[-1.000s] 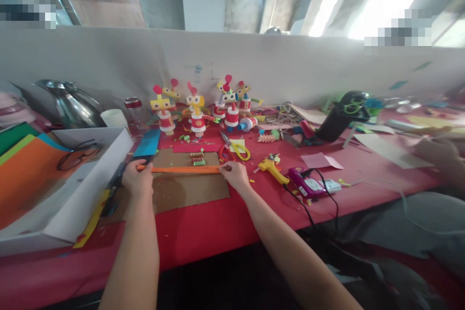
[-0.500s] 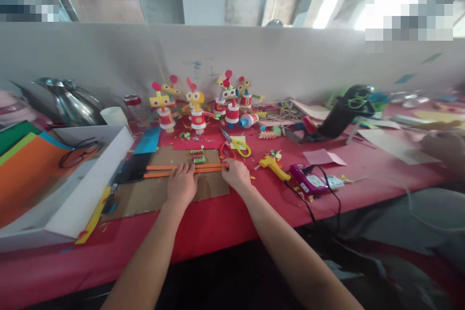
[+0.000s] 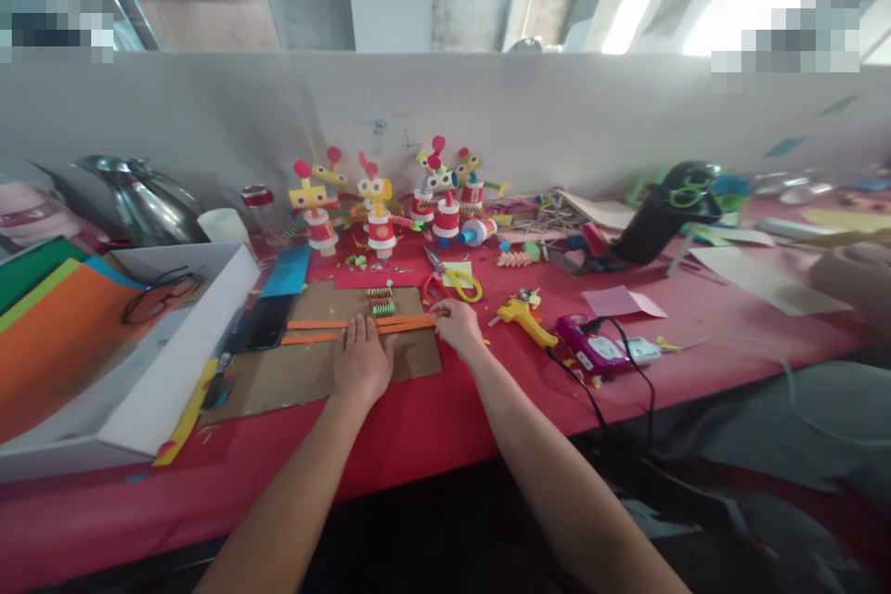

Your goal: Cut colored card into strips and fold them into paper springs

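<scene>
Two long orange paper strips (image 3: 316, 326) lie across a brown cardboard sheet (image 3: 292, 380). My left hand (image 3: 363, 360) rests on them palm down, with its fingers extended over the strips. At their right end, my right hand (image 3: 456, 327) pinches the orange strips between thumb and fingers. Just above the strips sit small folded paper springs (image 3: 381, 302) in red and green. Scissors (image 3: 459, 280) with red and yellow handles lie beyond my right hand.
Several paper-cup figures (image 3: 380, 223) stand at the back. A white box (image 3: 187, 334) holds coloured paper and glasses at the left. To the right are a yellow glue gun (image 3: 527, 323), a purple power block (image 3: 591, 346) with cables and a tilted black container (image 3: 651, 223).
My left hand has slid slightly to the right along the strips. The strips' left ends have shifted a little to the right and spread apart. My right hand still pinches their right end.
</scene>
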Tool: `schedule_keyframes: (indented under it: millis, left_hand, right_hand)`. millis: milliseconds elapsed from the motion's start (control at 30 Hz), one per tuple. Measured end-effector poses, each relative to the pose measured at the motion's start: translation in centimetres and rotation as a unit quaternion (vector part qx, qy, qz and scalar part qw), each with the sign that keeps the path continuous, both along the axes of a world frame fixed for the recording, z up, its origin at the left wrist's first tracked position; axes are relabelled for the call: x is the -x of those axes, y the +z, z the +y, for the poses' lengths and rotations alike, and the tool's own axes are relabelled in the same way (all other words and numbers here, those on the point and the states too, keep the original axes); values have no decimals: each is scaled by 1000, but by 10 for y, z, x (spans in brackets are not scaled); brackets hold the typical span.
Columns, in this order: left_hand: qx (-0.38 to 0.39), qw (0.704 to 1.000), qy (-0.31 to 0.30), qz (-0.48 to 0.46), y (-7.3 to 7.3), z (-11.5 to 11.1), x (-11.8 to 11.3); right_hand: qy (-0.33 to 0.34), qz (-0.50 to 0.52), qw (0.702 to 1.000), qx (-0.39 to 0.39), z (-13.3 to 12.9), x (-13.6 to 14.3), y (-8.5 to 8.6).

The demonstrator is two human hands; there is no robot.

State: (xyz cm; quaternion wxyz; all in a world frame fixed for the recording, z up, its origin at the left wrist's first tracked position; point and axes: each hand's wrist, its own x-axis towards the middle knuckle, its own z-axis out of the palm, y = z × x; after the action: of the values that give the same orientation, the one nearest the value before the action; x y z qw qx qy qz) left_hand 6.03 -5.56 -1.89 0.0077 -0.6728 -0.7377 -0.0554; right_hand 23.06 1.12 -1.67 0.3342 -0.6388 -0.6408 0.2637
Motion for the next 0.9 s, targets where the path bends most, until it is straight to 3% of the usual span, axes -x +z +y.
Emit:
schedule_keyframes:
  millis: [300,633,767,900]
  left_hand:
    - [-22,992,123,-36,-3,15,40]
    - [-29,993,114,-27,-13,20,44]
    - [-39,996,80,-15,-12,20,43]
    - [-46,995,88,8,-9,20,40]
  right_hand:
    - [-11,6,1000,5,0,-1,0]
    - [-47,-77,996,-10,-8,-5,8]
    - [-61,-120,991,-11,-12,-5,10]
    - [-63,-146,987,-14,-15,-3,12]
